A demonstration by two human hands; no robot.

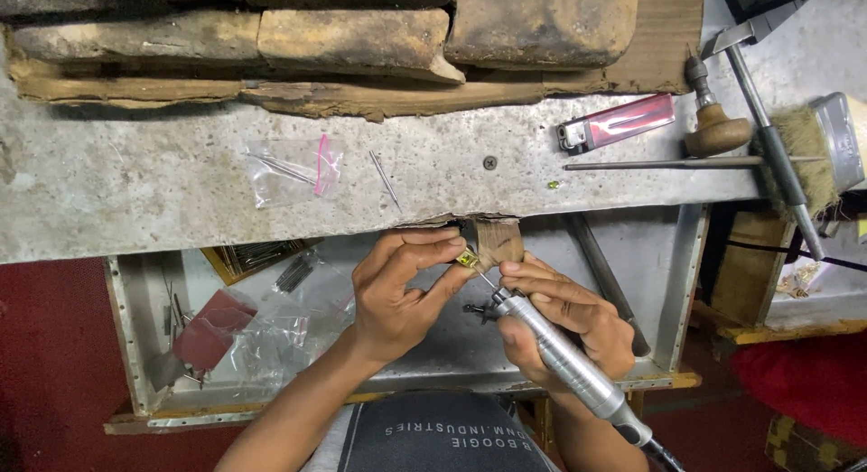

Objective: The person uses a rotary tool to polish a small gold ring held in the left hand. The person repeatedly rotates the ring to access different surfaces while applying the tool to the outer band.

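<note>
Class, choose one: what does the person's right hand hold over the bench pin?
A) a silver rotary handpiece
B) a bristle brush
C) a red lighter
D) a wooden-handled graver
A: the right hand grips a silver rotary handpiece, its bit tip meeting the small yellow-green piece pinched in the left hand.

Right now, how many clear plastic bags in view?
2. One small bag lies on the bench top, left of centre. A larger crumpled bag sits in the tray below, by the left hand. More may be hidden underneath.
</note>
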